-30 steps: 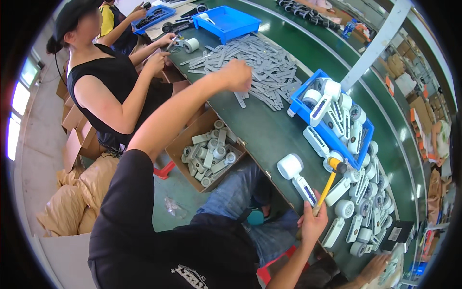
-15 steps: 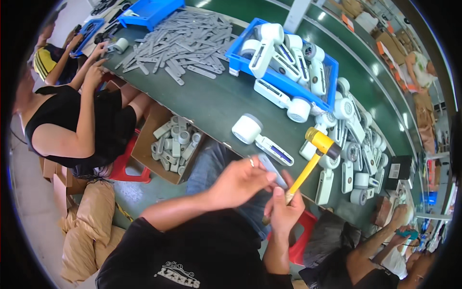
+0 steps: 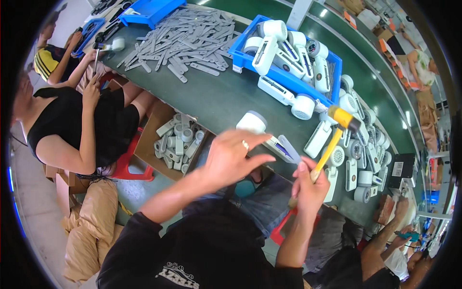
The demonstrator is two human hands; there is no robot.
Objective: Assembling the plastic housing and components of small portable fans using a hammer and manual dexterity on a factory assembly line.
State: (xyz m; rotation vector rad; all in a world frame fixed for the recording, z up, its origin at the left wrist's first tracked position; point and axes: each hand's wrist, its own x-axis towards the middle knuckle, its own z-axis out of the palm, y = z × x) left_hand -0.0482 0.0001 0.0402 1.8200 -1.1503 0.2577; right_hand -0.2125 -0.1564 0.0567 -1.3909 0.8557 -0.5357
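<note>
My right hand (image 3: 310,188) is closed around the yellow handle of a mallet (image 3: 343,118), whose head is yellow with a black end. Between the thumb and fingertips of the same hand is one end of a flat grey strip (image 3: 288,147). The strip lies over or beside the slotted handle of a white device (image 3: 253,121) with a round, drum-shaped head, resting near the table edge; whether they touch I cannot tell. My left hand (image 3: 226,154) is open and empty, thumb and fingers apart, just in front of that device and hiding part of it.
On the green table (image 3: 202,98), many grey strips (image 3: 180,41) lie heaped at the far left. A blue crate (image 3: 284,77) holds several white devices, with more piled to its right (image 3: 365,154). A cardboard box (image 3: 151,144) of white parts stands below the edge. Co-workers sit on both sides.
My left hand has let go of the grey strip and drawn back to the left, opening. The right hand has moved right and slightly up with mallet and strip, bringing the strip over the device's handle.
</note>
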